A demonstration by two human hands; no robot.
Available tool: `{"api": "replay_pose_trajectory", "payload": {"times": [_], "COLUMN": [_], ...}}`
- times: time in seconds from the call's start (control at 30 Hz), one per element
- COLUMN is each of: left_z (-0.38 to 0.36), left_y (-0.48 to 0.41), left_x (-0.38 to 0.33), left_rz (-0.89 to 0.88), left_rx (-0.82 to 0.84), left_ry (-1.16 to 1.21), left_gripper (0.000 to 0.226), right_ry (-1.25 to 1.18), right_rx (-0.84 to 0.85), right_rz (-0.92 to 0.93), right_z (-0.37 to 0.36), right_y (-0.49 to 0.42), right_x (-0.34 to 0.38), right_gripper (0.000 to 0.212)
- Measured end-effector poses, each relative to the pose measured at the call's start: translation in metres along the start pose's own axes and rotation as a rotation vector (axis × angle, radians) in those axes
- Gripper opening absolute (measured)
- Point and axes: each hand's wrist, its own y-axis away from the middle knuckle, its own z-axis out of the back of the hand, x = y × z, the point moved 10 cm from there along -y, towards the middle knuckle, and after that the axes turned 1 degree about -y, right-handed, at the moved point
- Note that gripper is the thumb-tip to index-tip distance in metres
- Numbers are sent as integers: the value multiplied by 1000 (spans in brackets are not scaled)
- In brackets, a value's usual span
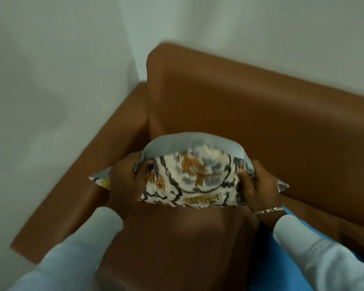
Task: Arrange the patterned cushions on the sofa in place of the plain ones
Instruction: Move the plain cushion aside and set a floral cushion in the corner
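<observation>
**Inspector:** Grip on both sides is closed around the patterned cushion (194,174): the left hand (126,181) clamps its left edge, thumb on the printed face and fingers wrapped behind, and the right hand (261,183) does the same on the right edge. The fabric is bunched under each thumb.

**Assistant:** Where does the cushion sit relative to the sofa (261,114)?

**Inspector:** It is at the sofa's left end, just in front of the backrest and beside the armrest (76,196), above the seat (177,244). The printed face is towards the wearer and the grey back panel towards the backrest. I cannot tell whether its lower edge touches the seat; the frame is blurred.

**Assistant:** Any plain cushions in that corner?

**Inspector:** None visible there. A blue surface (282,267) shows at the sofa's near right edge; I cannot identify it.

**Assistant:** What does the step call for?

**Inspector:** In my judgement, placement is under way. Recommend lowering the bottom edge onto the seat first, then tipping the top back until the grey panel rests on the backrest, keeping the print outward. Release both hands together so it does not slump towards the armrest, then smooth the pinched fabric and square the corners.
</observation>
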Motion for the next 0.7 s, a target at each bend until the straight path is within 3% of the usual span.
{"api": "replay_pose_trajectory", "payload": {"times": [0.07, 0.17, 0.3, 0.4, 0.57, 0.7], "left_z": [2, -9, -51, -83, -99, -102], "left_y": [-41, -98, -153, -162, -141, -98], "left_x": [-13, -14, -2, 30, 62, 49], "left_rz": [-41, -18, -61, -8, 31, 13], "left_rx": [-39, -34, 180, 204, -58, -209], "left_ry": [-13, -28, -152, -102, -46, -75], "left_gripper": [26, 19, 39, 47, 29, 44], "right_ry": [75, 178, 263, 292, 297, 212], "right_rx": [-78, -153, -163, -142, -196, -301], "right_rz": [58, 77, 43, -4, 4, -60], "right_z": [13, 22, 14, -2, -15, -3], "right_y": [-32, -67, -100, -115, -117, -88], "right_x": [12, 13, -13, -41, -58, -68], "right_gripper": [28, 30, 37, 37, 36, 36]}}
